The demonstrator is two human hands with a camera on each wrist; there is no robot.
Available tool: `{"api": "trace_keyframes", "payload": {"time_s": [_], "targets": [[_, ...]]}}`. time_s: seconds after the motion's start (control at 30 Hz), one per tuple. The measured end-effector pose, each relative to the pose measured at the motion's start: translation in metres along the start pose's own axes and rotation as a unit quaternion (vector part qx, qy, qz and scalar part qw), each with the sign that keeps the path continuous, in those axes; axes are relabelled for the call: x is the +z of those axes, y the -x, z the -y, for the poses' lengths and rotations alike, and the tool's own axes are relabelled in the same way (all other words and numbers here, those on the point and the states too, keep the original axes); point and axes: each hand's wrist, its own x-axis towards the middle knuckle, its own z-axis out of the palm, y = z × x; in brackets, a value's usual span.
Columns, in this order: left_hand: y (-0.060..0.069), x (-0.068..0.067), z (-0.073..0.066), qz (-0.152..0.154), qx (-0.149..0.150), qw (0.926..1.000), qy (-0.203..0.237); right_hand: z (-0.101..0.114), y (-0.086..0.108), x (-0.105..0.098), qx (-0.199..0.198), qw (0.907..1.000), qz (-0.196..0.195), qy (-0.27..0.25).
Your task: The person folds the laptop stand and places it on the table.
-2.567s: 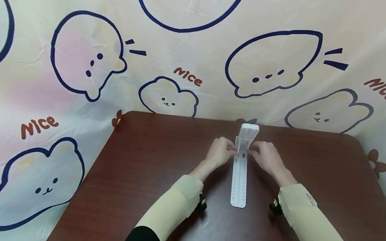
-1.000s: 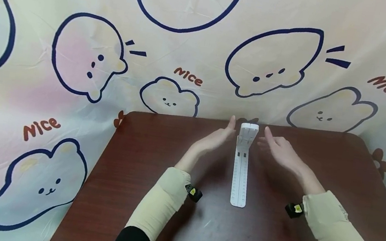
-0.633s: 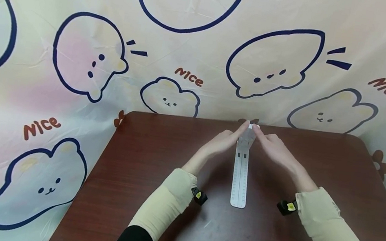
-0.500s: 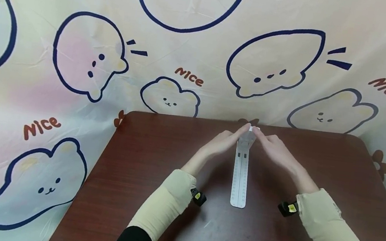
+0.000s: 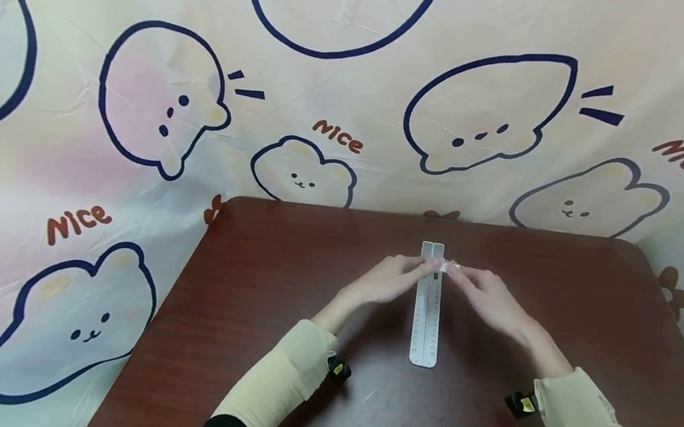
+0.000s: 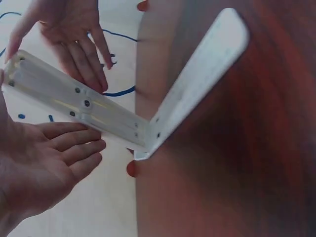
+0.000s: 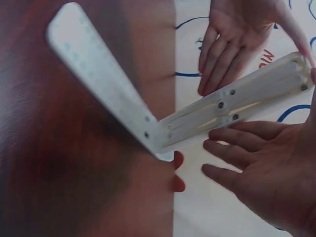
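A long white hinged plastic device, a strip with a folding arm, rests on the table with small marks along its flat base. Its arm stands tilted up from the hinge, showing screws on its underside in both wrist views. My left hand touches the arm's raised end with the thumb from the left. From the right, my right hand does the same with its thumb. The other fingers of both hands extend straight beside the arm, holding nothing. Part of the base is hidden behind the thumbs.
A dark brown wooden table lies under the device, its far edge just beyond it. A pale cloth with bear drawings hangs behind and at both sides. A black camera sits at my left wrist.
Both hands first pinched the device near its middle, then let go and spread. Their thumbs then came to the arm's top end, and the arm has since tilted lower, toward me.
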Motion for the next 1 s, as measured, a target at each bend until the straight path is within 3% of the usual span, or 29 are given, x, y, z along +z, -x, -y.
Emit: {"api": "trace_keyframes", "payload": {"time_s": [0.43, 0.67, 0.8, 1.0], "targets": [[0.015, 0.028, 0.027, -0.028, 0.053, 0.9975, -0.037, -0.031, 0.022, 0.034, -0.074, 0.9932, -0.062, 0.065], [0.022, 0.038, 0.041, -0.006, 0.056, 0.9942, -0.091, -0.046, 0.032, 0.046, -0.101, 0.9861, -0.038, 0.126], [0.025, 0.042, 0.048, 0.011, 0.056, 0.989, -0.136, -0.053, 0.035, 0.049, -0.11, 0.9788, -0.019, 0.172], [0.026, 0.046, 0.056, 0.024, 0.085, 0.9754, -0.202, -0.062, 0.038, 0.056, -0.133, 0.9697, -0.019, 0.204]]}}
